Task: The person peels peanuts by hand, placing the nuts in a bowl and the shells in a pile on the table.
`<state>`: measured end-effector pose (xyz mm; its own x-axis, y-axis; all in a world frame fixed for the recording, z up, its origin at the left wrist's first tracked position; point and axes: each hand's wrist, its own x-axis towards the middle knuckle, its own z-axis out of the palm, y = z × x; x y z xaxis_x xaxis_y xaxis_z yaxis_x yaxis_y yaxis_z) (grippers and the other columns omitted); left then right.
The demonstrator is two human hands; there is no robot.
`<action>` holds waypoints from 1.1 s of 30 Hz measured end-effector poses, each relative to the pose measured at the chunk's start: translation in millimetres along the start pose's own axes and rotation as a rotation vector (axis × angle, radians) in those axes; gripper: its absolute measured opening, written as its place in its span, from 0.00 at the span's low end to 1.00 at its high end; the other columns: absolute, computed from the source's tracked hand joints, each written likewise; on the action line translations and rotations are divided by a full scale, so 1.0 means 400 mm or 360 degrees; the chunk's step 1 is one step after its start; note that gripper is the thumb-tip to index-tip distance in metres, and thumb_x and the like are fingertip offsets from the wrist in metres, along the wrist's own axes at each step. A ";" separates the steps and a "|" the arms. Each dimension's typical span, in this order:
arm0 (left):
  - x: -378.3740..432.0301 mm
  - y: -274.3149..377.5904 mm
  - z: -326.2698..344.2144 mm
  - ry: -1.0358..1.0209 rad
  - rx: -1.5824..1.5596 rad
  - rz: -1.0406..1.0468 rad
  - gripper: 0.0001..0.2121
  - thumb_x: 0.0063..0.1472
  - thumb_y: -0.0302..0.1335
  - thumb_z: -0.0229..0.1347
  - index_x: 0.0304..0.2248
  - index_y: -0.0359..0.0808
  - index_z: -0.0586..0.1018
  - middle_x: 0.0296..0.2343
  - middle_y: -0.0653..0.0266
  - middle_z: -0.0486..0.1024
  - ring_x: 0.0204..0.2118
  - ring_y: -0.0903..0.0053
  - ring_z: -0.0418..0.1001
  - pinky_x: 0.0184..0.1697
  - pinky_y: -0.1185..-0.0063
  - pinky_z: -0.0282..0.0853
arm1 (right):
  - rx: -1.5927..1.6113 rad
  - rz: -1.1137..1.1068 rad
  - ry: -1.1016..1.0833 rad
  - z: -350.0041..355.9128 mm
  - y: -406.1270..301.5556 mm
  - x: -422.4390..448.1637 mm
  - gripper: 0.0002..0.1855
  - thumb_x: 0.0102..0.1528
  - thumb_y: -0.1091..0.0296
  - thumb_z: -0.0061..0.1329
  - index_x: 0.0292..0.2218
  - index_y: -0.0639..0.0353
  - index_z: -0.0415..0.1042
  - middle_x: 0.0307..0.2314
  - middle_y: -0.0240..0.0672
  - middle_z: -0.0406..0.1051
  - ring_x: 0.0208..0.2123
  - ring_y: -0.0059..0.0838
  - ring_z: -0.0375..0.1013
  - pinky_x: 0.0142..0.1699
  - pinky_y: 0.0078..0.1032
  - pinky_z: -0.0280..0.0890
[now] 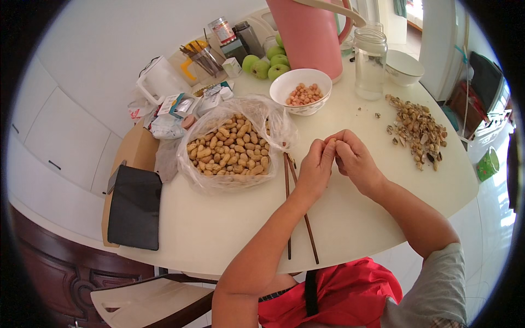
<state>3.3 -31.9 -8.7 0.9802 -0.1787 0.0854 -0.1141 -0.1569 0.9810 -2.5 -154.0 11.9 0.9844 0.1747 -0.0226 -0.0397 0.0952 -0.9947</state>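
Note:
My left hand [315,169] and my right hand [357,159] meet over the table, fingertips pinched together. Between them a small tan bit of a peanut [333,140] shows; the fingers hide the rest. Left of my hands lies an open clear plastic bag [283,123] full of unshelled peanuts [229,149]. Beyond them a white bowl [280,87] holds shelled pinkish peanut kernels [304,95]. A heap of broken peanut shells [422,131] spreads to the right. Two brown chopsticks [308,233] lie on the table, partly beneath my left forearm.
A pink thermos jug [309,41], a glass jar [370,69] of clear liquid and another bowl [404,67] stand at the back. Green apples [260,69] sit beside the jug. At left are a white kettle [164,80], small boxes and a black tablet [134,209].

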 end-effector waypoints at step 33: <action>-0.015 -0.007 0.019 -0.0082 0.0156 0.0071 0.15 0.63 0.39 0.34 0.27 0.37 0.63 0.16 0.75 0.55 0.17 0.90 0.53 0.18 0.87 0.50 | -0.0169 0.0170 -0.0223 -0.034 -0.045 0.003 0.04 0.52 0.71 0.31 0.29 0.60 0.56 0.15 0.26 0.54 0.14 0.14 0.48 0.17 0.13 0.46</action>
<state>-3.4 -37.8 -13.3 0.9644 -0.2371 0.1170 -0.1752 -0.2414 0.9545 1.6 -168.8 28.3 0.9417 0.3136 -0.1216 -0.1170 -0.0336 -0.9926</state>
